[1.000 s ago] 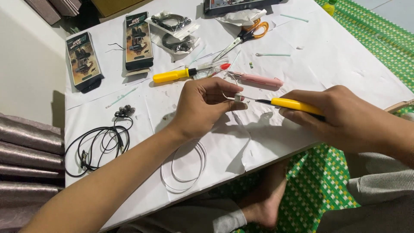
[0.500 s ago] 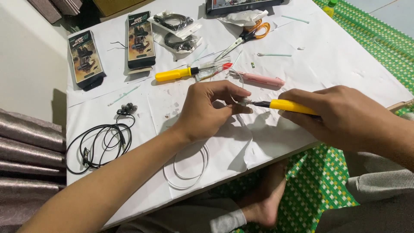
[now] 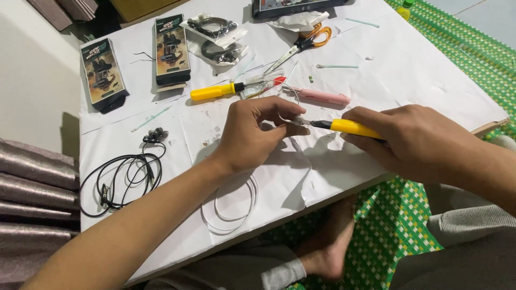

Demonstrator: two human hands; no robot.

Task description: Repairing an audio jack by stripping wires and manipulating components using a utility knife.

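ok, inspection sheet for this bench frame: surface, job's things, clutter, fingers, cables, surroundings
Surface: low table covered in white paper.
Job's things: yellow-handled tool in the right hand; small white-wired part pinched by the left hand.
Clutter: yellow screwdriver, scissors, pink tool, two boxes, bagged earphones.
Fingers: both closed on their items.
Cables: black earphones coiled; white wire loop.
Surroundings: green patterned mat.

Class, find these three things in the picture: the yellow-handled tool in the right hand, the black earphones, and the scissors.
yellow-handled tool (image 3: 352,128): head view, on the yellow handle just ahead of the fingers.
black earphones (image 3: 126,177): head view, on the coiled black cable.
scissors (image 3: 317,36): head view, on the orange handle loops.
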